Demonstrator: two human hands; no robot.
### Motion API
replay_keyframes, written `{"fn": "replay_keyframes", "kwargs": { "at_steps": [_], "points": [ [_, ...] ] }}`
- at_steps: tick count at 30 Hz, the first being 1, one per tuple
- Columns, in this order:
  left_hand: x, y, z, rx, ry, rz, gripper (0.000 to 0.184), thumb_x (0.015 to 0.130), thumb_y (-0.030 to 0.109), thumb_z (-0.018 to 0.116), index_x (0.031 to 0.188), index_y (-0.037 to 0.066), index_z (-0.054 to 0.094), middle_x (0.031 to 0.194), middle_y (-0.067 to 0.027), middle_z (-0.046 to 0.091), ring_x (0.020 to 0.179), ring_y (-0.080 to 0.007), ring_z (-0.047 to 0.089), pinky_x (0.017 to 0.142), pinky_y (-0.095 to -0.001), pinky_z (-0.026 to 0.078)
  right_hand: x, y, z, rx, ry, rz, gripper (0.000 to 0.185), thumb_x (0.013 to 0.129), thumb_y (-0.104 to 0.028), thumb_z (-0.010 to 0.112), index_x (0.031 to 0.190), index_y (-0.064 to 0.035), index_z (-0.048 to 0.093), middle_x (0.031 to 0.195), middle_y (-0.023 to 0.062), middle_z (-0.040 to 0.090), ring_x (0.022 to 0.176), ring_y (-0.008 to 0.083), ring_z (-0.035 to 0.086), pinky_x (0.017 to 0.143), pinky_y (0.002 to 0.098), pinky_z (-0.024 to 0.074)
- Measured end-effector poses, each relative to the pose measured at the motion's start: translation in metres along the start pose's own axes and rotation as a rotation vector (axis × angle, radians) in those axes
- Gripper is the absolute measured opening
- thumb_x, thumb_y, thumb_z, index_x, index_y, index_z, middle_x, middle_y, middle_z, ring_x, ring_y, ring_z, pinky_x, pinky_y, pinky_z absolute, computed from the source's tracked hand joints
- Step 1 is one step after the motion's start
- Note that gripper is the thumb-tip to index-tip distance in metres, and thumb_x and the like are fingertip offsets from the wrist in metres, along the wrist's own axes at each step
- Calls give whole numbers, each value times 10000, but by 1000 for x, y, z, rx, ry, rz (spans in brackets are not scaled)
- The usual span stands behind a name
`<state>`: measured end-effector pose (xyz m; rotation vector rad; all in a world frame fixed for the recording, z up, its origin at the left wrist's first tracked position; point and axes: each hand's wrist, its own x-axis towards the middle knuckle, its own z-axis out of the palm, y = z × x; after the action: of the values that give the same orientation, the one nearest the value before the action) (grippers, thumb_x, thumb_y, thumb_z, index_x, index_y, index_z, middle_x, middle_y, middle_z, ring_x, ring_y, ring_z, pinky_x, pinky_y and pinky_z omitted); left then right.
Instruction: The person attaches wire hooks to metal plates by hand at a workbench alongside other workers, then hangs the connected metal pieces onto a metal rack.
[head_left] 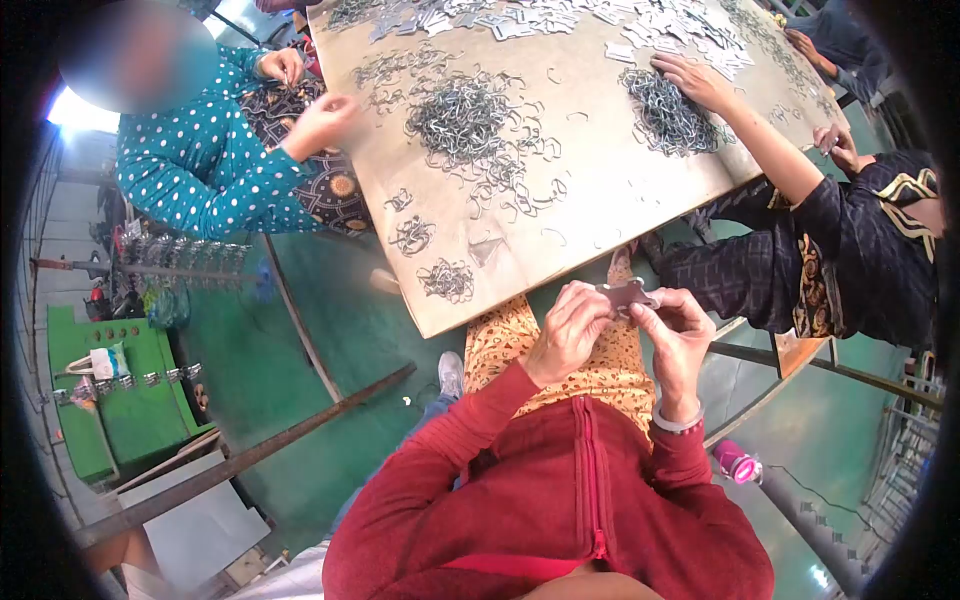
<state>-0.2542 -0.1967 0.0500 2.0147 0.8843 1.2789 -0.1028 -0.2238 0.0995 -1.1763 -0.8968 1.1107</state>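
Between my two hands, just off the table's near edge, is a small flat grey metal plate (627, 294) with a notched outline. My left hand (568, 332) pinches its left end between thumb and fingers. The right end is gripped by my right hand (679, 335), with the thumb along the near edge. Whether a smaller part sits in my fingers cannot be made out. Nearest on the table is a small pile of bent wire hooks (447, 281), ahead and left of my left hand.
The covered table (560, 235) bears a large heap of wire hooks (460, 118), another heap (668, 115) and many flat metal plates (690, 30). A person in a dotted top (190, 160) sits left; a person in black (860, 260) sits right, one hand on a heap.
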Motion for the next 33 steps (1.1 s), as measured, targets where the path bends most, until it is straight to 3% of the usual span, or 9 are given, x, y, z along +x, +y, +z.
{"fn": "replay_keyframes", "kwargs": {
  "at_steps": [4, 7, 8, 13, 19, 23, 26, 27, 33],
  "points": [
    [22, -16, -25, 39, 142, 19, 395, 812, 297, 643, 1061, 11, 534, 1010, -159, 594, 948, -266, 582, 836, -382, 470, 11, -1, 3, 140, 36, -30, 155, 732, 80, 697, 843, 17, 608, 811, 47, 626, 699, 84, 593, 620, 198, 488],
    [91, -52, -70, 299, 198, -166, 154, 867, 63, 519, 964, -8, 615, 831, -137, 609, 783, -253, 561, 724, -337, 444, 17, -4, -2, 97, -7, -37, 155, 734, 79, 696, 847, 18, 609, 808, 46, 627, 686, 82, 593, 604, 193, 481],
    [117, -89, -80, 511, 179, 17, 134, 850, 42, 523, 919, 16, 636, 811, -125, 603, 768, -276, 543, 716, -345, 432, 19, -2, -4, 71, -35, -42, 151, 733, 76, 699, 843, 18, 612, 806, 45, 627, 676, 78, 590, 595, 190, 476],
    [199, -190, -100, 975, -389, 148, 99, 764, 59, 546, 806, 78, 635, 813, -66, 595, 860, -263, 537, 778, -352, 457, 23, -1, -11, 63, -93, 0, 154, 728, 90, 693, 838, 13, 617, 790, 36, 626, 670, 72, 585, 590, 187, 475],
    [204, -193, -99, 1094, -393, 191, 213, 742, 23, 504, 953, 41, 524, 895, -119, 553, 906, -288, 527, 817, -377, 450, 23, -7, -13, 66, -87, 23, 140, 744, 82, 681, 846, 15, 613, 790, 37, 624, 700, 75, 592, 606, 184, 481],
    [195, -175, -103, 813, -10, 206, 156, 812, 73, 542, 941, 2, 593, 870, -152, 612, 835, -254, 582, 741, -351, 465, 20, -8, -18, -97, -68, -34, 130, 744, -19, 719, 830, 2, 625, 752, 5, 614, 681, 65, 566, 601, 198, 462],
    [160, -77, -77, 80, 12, -363, 166, 872, 117, 548, 935, -7, 637, 812, -81, 652, 687, -178, 595, 691, -291, 490, 14, -5, -17, -46, -30, 12, 150, 757, -12, 705, 892, 2, 643, 773, 13, 637, 672, 62, 570, 613, 194, 465],
    [144, -50, -69, -234, -66, -374, 263, 876, 183, 589, 1019, -35, 621, 870, -67, 654, 723, -95, 576, 685, -243, 482, 14, -3, -16, -11, -10, 14, 171, 759, -8, 701, 922, 3, 650, 783, 16, 642, 673, 61, 570, 614, 194, 467],
    [69, 28, -30, -862, -185, -570, 170, 836, 128, 645, 958, 9, 642, 939, -44, 644, 857, -105, 578, 814, -252, 446, 1, 1, -15, 54, -18, 12, 219, 765, 0, 692, 982, -5, 659, 791, 11, 647, 685, 62, 579, 622, 194, 474]
  ]
}}
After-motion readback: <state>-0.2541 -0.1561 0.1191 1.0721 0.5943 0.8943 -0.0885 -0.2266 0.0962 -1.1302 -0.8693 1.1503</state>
